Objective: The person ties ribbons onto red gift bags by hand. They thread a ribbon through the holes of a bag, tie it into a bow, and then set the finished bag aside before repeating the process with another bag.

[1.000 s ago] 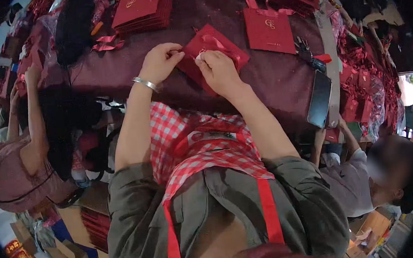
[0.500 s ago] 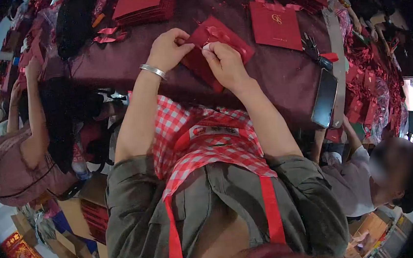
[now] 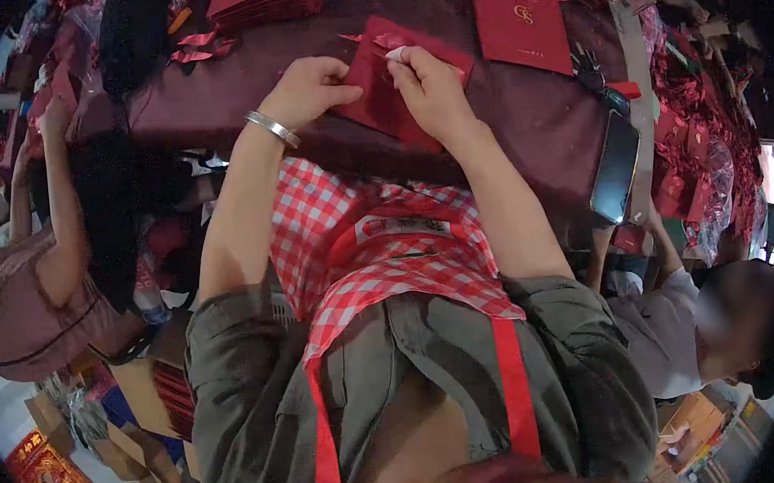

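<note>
Head view, item one: our left hand [image 3: 307, 90], fingers curled, pinching the left edge of a flat red paper bag [image 3: 392, 85] lying on the maroon tablecloth [image 3: 524, 128]. Item two: our right hand [image 3: 432, 93], at three o'clock of the left, fingertips pressed together on a small white piece [image 3: 396, 55] at the bag's upper edge. The bag lies between and under both hands. At two o'clock, an upright red gift bag [image 3: 523, 27]; at four o'clock, a black phone [image 3: 615, 166].

bare tablecloth [image 3: 524, 128] right of hands, phone [image 3: 615, 166], bag [image 3: 520, 23] bordering
</note>
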Demonstrator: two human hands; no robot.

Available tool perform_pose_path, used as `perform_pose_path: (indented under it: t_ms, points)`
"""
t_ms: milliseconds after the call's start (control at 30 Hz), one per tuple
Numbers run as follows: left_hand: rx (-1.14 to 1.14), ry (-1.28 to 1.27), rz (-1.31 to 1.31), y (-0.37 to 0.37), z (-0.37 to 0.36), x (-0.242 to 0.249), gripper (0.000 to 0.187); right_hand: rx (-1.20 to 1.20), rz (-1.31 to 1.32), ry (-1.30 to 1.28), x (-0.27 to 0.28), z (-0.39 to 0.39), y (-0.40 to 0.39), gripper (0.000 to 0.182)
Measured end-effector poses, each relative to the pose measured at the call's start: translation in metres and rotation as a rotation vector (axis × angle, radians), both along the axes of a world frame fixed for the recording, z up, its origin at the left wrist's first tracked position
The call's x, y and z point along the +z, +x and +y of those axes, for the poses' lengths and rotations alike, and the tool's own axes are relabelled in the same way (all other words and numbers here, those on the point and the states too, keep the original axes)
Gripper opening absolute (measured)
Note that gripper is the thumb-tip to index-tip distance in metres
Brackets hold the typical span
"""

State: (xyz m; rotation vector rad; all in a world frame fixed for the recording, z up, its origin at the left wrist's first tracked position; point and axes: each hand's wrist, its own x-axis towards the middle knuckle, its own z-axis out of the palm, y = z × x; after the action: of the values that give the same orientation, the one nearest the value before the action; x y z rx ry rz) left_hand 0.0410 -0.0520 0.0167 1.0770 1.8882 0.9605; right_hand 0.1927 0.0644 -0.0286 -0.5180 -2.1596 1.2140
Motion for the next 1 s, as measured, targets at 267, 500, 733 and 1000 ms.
perform_pose_path:
  t_ms: [267,500,733,1000]
  points:
    - [-0.114,-0.016,-0.232,-0.016,-0.009,-0.011,0.018,0.038,0.017,0.031,0.006,-0.005,0.003,0.017]
    - [-0.178,0.049,-0.189,-0.011,-0.016,-0.014,0.015,0.014,0.06,0.014,0.003,-0.005,0.001,0.015]
    - [-0.105,0.061,-0.305,-0.013,-0.017,-0.018,0.021,0.05,0.069,0.057,0.002,-0.004,0.004,0.016]
    - [-0.094,0.096,-0.359,-0.011,-0.018,-0.019,0.021,0.149,0.0,0.173,0.006,-0.004,0.013,0.016]
